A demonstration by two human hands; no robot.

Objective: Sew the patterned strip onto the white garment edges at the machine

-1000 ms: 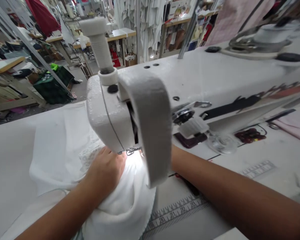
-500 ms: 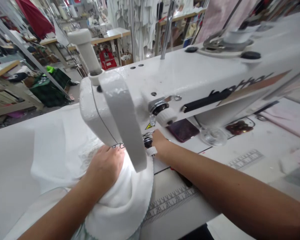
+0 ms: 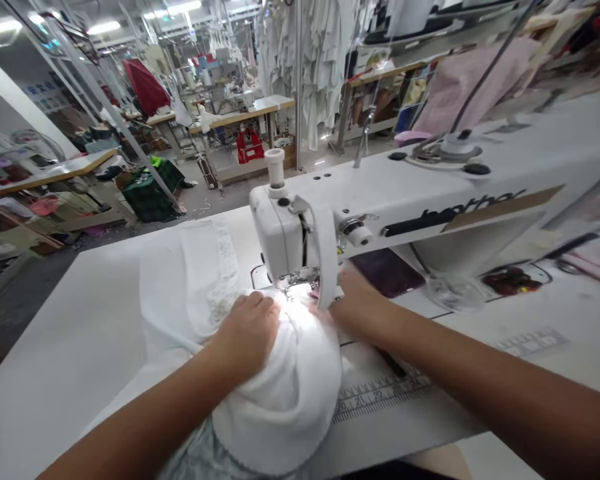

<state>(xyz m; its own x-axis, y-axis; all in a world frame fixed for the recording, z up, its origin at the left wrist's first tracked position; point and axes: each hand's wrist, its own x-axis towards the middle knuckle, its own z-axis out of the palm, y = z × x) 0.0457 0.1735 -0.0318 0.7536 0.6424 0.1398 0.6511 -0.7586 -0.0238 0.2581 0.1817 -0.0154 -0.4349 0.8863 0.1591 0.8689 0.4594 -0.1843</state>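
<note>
White fabric [image 3: 285, 407] lies bunched on the sewing table beneath the lit needle area of a white sewing machine [image 3: 280, 230]. My left hand [image 3: 253, 327] rests on the cloth just left of the needle, fingers curled together against it; whether they pinch the fabric is hidden. To the right of the needle, my right hand [image 3: 353, 300] is partly behind the machine's white guard and blurred by motion, with its fingertips near the cloth. A lace-like trim [image 3: 225, 267] runs along the fabric at the back left.
A dark phone [image 3: 390, 272] lies under the machine arm, beside a clear round base. Printed ruler markings [image 3: 375, 397] cross the table front. Beyond are other worktables [image 3: 260, 113], hanging white garments and a metal pole.
The view has shifted, so the machine head appears smaller and farther right, with more of the room showing. Both hands remain beside the needle area; the right one is more blurred.
</note>
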